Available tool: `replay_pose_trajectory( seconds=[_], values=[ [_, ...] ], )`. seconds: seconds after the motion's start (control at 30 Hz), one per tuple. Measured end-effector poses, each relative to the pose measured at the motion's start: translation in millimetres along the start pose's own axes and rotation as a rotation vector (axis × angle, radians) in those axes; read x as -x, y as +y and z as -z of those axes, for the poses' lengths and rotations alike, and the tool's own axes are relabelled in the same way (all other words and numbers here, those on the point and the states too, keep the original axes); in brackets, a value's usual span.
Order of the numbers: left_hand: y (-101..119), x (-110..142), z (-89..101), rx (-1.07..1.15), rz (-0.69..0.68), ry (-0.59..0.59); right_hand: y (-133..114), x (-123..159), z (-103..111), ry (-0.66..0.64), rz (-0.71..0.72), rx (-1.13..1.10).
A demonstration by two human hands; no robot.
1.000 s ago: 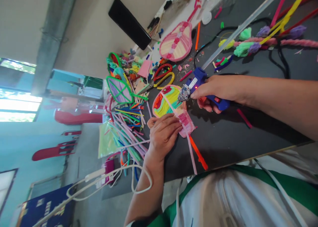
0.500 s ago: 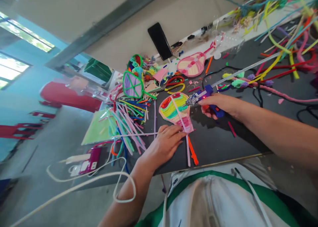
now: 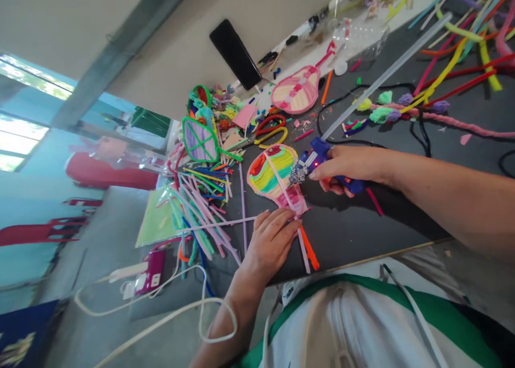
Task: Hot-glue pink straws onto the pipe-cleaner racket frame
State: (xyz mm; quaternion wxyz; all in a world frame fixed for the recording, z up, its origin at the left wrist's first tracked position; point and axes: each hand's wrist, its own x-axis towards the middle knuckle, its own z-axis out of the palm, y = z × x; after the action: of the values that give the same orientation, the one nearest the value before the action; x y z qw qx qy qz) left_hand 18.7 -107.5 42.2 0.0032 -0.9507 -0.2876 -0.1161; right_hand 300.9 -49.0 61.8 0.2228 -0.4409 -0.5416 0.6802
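My right hand [image 3: 336, 169] is wrapped round a blue hot glue gun [image 3: 319, 152] with a red light lit. A long clear glue stick [image 3: 386, 78] sticks out of its back. The gun's nozzle, messy with foil or glue, is over the right edge of a balloon-shaped pipe-cleaner piece [image 3: 265, 172] in red, yellow, turquoise and pink. A lilac pipe cleaner [image 3: 277, 169] runs down across that piece and past its lower end. My left hand [image 3: 271, 239] has its fingers together, pressing the lilac pipe cleaner at the narrow bottom. An orange strip [image 3: 309, 248] sticks out below.
Left of the piece lies a heap of loose pipe cleaners [image 3: 201, 212]. Behind it are scissors [image 3: 269, 132], a purple and green leaf shape [image 3: 200, 139], a pink piece [image 3: 295, 92] and a phone [image 3: 235, 54]. A white cable [image 3: 161, 314] loops near my left forearm.
My right hand has brought the glue gun's nozzle lower along the piece's right edge, with the glue stick tilting more steeply. My left hand stays on the narrow end. The camera view has shifted.
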Motion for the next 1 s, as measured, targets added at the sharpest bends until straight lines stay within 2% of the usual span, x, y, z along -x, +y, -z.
replay_pose_trajectory(
  seconds=[0.23,0.4,0.6,1.0],
  values=[
    [3.0,3.0,-5.0,0.011,0.049,0.108,-7.7,4.7,-1.0,-0.04,-0.076,0.074],
    [4.9,4.4,-4.1,0.042,0.077,0.116,-6.0,3.1,-1.7,-0.082,-0.099,0.144],
    [6.7,4.4,-5.4,0.086,0.137,0.156,-4.5,1.3,-3.0,-0.074,-0.102,0.186],
    [6.5,6.0,-9.1,0.129,0.175,0.209,-4.6,1.4,-4.9,-0.072,-0.074,0.116]
  ],
)
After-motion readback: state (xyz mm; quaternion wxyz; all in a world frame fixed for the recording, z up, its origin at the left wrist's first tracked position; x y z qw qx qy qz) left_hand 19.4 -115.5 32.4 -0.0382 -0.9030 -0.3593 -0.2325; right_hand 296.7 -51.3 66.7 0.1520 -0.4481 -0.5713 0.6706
